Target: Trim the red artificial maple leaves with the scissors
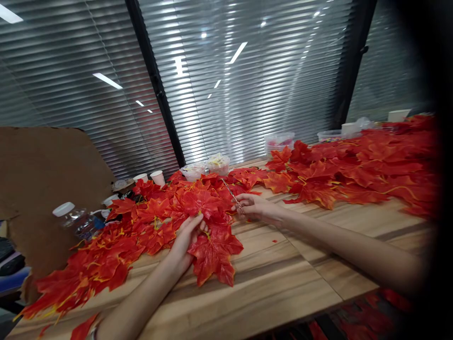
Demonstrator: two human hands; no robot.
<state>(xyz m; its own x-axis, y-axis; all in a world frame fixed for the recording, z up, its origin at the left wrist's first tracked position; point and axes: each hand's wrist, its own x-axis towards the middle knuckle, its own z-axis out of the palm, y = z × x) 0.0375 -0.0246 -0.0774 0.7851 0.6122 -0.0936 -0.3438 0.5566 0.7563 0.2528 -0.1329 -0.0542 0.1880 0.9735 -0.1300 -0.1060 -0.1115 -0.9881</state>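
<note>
My left hand is closed on red maple leaves, its thumb and fingers pinching them near their stems. One held leaf hangs below the fingers over the wooden table; another spreads above them. To the right, my right hand is closed around a thin, shiny metal tool that points up and to the left, beside the leaves. What exactly the tool is cannot be made out.
Leaf piles lie at the left and right. Plastic tubs and paper cups stand along the back. A clear bottle leans by a cardboard sheet. Blinds rise behind.
</note>
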